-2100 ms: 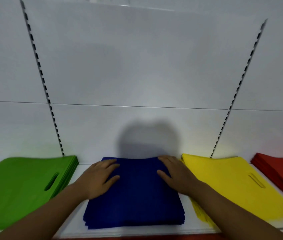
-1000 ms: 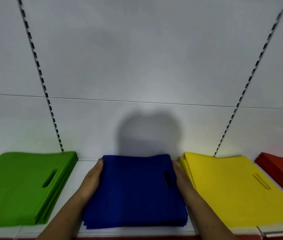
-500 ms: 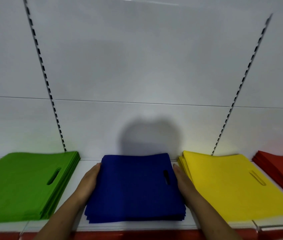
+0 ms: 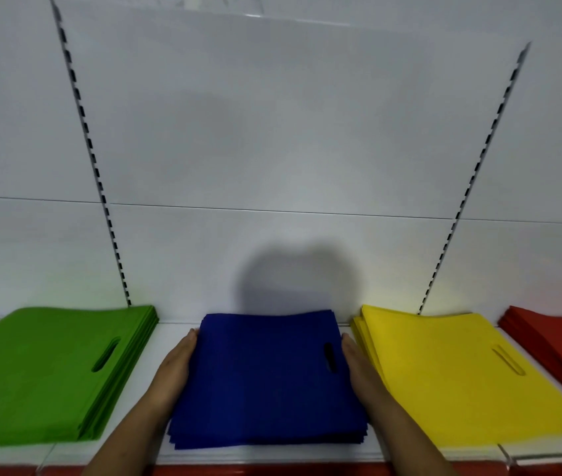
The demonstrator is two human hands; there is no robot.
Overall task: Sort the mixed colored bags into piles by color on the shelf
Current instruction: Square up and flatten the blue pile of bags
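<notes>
A stack of dark blue bags (image 4: 265, 379) lies in the middle of the white shelf (image 4: 176, 329). My left hand (image 4: 178, 364) presses flat against the stack's left edge with straight fingers. My right hand (image 4: 358, 367) presses the same way against its right edge, next to the handle slot. A green pile (image 4: 42, 376) lies to the left, a yellow pile (image 4: 451, 376) to the right, and a red pile (image 4: 561, 341) at the far right.
The white back panel (image 4: 279, 149) rises behind the piles with two slotted uprights (image 4: 94, 159). A red strip (image 4: 272, 470) runs along the shelf's front edge. Narrow gaps of bare shelf separate the piles.
Both hands went from lying on top of the blue stack to pressing its left and right sides. In the last half second they have hardly moved.
</notes>
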